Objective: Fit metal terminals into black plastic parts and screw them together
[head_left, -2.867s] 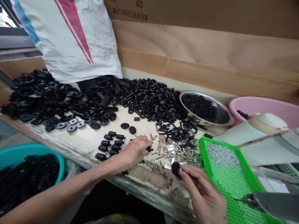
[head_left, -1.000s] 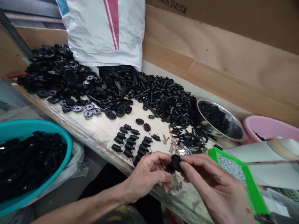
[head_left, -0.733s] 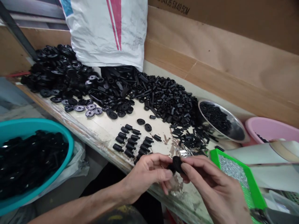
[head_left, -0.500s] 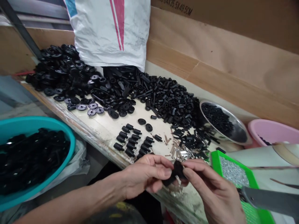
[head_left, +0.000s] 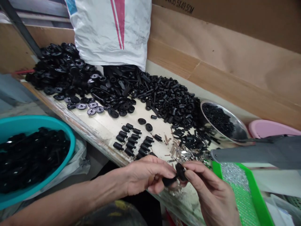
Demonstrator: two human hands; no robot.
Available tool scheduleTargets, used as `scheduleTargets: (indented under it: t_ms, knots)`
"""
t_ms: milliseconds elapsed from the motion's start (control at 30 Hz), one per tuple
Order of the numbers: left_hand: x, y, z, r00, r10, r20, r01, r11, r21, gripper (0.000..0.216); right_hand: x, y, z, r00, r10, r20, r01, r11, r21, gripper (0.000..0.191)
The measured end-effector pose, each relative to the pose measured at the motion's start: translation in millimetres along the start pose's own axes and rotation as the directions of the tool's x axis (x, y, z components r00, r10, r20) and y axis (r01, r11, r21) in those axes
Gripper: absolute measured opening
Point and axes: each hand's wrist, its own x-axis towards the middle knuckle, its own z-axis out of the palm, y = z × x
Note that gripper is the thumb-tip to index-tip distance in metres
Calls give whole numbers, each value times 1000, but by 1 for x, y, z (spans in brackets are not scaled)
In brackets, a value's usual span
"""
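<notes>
The disc (head_left: pixel 181 171) is at the cylinder's (head_left: pixel 169 181) tip (whether joined, I cannot tell), over the bench (head_left: pixel 103 124). The left hand (head_left: pixel 145 173) has its fingers curled round the cylinder; the right hand (head_left: pixel 211 192) pinches the disc, thumb against forefinger. Beyond lie metal strips (head_left: pixel 182 153); rightward, a green tray (head_left: pixel 260 195).

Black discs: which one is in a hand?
The black disc in the right hand, beside the black cylinder in the left hand; the loose discs and piled discs lie on the table.
</notes>
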Motion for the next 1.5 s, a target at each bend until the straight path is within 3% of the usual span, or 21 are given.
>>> scheduleTargets:
  t_ms: [300,500,700,1033,1267,1500]
  knots:
    - [-2,5,3,999,9,-54,-5,998,65,20,1,2,-1,1000,-15,-10,15,1000,-27,7]
    - [-2,8,5,997,15,-71,-6,992,123,19,-2,-8,3,996,51,-67,-53,998,-29,8]
    - [-1,7,7,990,10,-137,15,984,177,17,-2,0,-10,994,-28,101,35,997,-67,13]
    - [-2,6,12,976,91,-197,-38,966,257,15,-3,0,-14,996,-41,78,51,991,-122,16]
    - [-2,3,13,980,89,-180,-44,969,242,15,-4,0,-17,985,-98,144,128,968,-218,20]
    - [-2,5,16,976,131,-174,-66,939,336,17,-3,2,-16,979,-129,157,164,958,-233,20]
